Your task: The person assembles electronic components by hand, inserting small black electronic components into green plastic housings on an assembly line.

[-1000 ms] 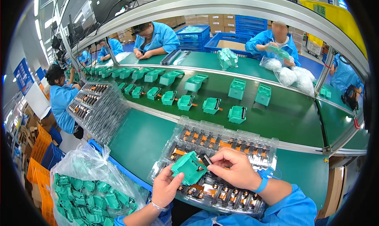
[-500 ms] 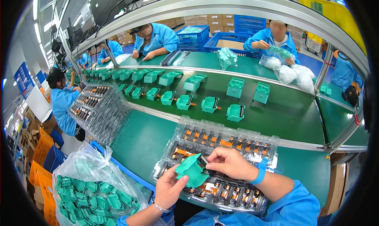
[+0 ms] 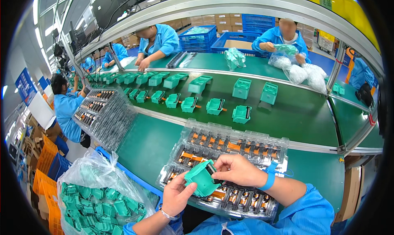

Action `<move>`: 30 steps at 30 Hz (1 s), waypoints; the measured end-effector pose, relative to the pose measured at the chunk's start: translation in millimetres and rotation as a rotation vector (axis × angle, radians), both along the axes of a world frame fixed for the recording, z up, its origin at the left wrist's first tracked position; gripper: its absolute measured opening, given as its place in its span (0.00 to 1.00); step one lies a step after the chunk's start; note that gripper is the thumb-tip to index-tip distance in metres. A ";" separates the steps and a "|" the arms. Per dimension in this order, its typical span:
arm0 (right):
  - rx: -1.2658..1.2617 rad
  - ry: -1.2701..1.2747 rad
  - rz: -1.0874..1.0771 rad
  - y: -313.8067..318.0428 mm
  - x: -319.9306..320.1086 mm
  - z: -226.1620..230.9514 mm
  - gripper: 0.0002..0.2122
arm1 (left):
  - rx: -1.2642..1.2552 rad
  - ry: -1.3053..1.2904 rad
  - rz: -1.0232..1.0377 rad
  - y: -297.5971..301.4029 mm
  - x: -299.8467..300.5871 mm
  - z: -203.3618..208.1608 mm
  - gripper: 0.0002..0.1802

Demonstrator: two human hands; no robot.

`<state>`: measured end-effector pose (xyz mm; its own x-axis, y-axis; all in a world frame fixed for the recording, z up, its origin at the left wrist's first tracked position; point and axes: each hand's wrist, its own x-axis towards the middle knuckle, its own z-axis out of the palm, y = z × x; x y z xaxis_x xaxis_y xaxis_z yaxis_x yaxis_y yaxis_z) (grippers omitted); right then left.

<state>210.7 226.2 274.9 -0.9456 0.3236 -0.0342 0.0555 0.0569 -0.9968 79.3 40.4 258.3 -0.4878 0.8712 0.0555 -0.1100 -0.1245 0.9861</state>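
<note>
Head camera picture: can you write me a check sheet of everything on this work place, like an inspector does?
Surface: green bench, with a green conveyor belt behind it.
Job's things: one teal plastic housing held over a clear tray of small black and orange parts.
Clutter: clear bag of teal housings at lower left; second stack of trays at left.
Hands: left hand grips the housing from below; right hand pinches at its top edge.
Cables: blue coiled cord from the right wristband.
Surroundings: more housings in a row on the belt; people in blue coats work at the line.
</note>
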 end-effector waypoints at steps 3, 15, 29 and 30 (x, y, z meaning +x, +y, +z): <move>0.261 0.148 -0.056 1.4 0.5 13.4 0.09 | 0.014 -0.081 -0.095 -7.6 -1.3 5.4 0.28; 0.182 -0.222 -0.820 250.2 85.8 -62.9 0.05 | -0.754 0.992 0.765 -230.1 -65.7 45.1 0.21; 0.250 -0.314 -0.793 241.5 56.4 -70.7 0.09 | -1.391 1.179 0.365 -264.4 -170.3 -80.5 0.25; 0.345 -0.209 -0.838 228.1 63.9 -59.7 0.09 | -1.333 1.155 0.384 -256.3 -174.7 -79.7 0.23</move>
